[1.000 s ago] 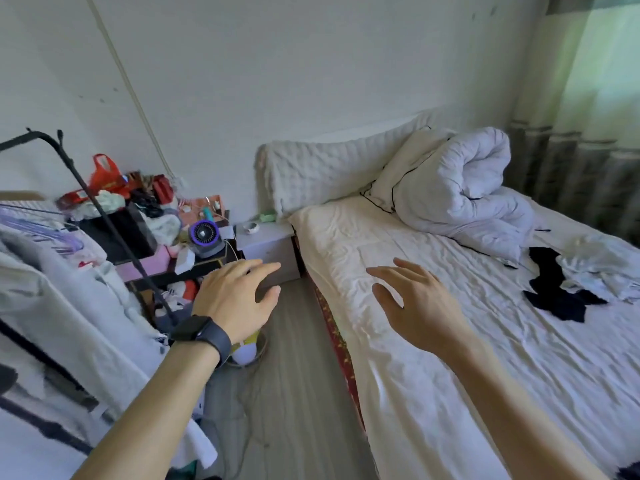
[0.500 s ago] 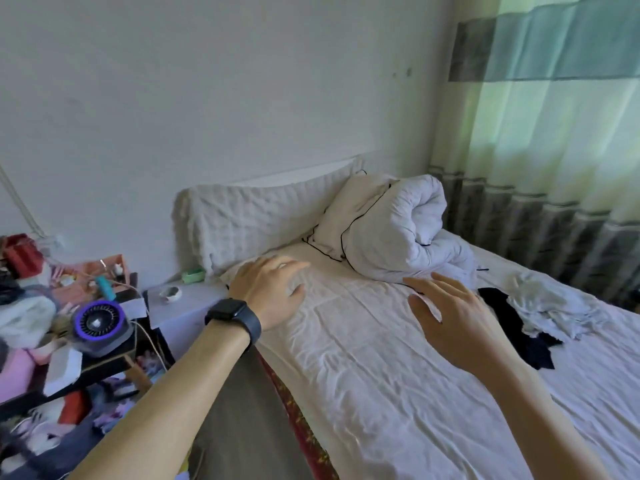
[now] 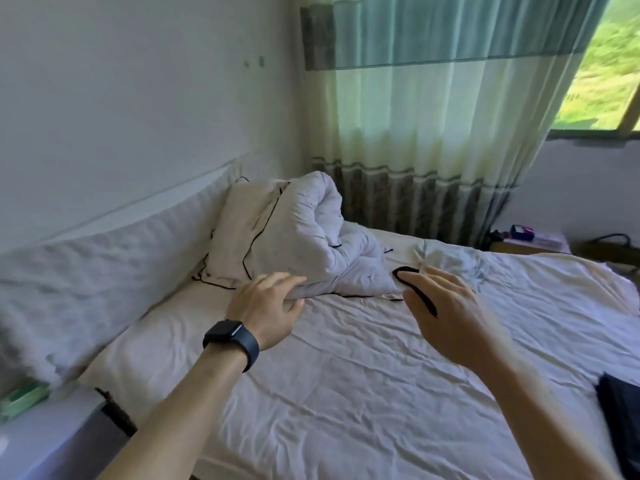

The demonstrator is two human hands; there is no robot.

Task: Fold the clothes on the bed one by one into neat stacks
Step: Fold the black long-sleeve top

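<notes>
Clothes (image 3: 446, 261) for folding lie loose on the bed (image 3: 346, 393), on the window side of the rolled duvet (image 3: 304, 233).

1. Location of items. A black garment (image 3: 406, 269) lies just beside the rolled duvet and is partly hidden behind the right hand (image 3: 446, 313). A pale garment (image 3: 457, 259) lies crumpled beyond it, farther from the duvet. A dark item (image 3: 620, 414) sits well apart from the duvet at the near edge of the bed. It cannot be determined whether this item is folded.

2. Grip state. Both hands hover over the sheet with fingers spread apart, and neither grip holds anything. The left hand (image 3: 266, 306), with a watch (image 3: 232, 341) on the wrist, is at the lower edge of the duvet. Contact with the duvet cannot be confirmed. The right hand is extended over the black garment.

3. Progress. No neat stack is visible near the duvet, and both garments beside it are unfolded. Judged from this, the task is at its start: no garment has been picked up, and every fold and stack remains to be done.
</notes>
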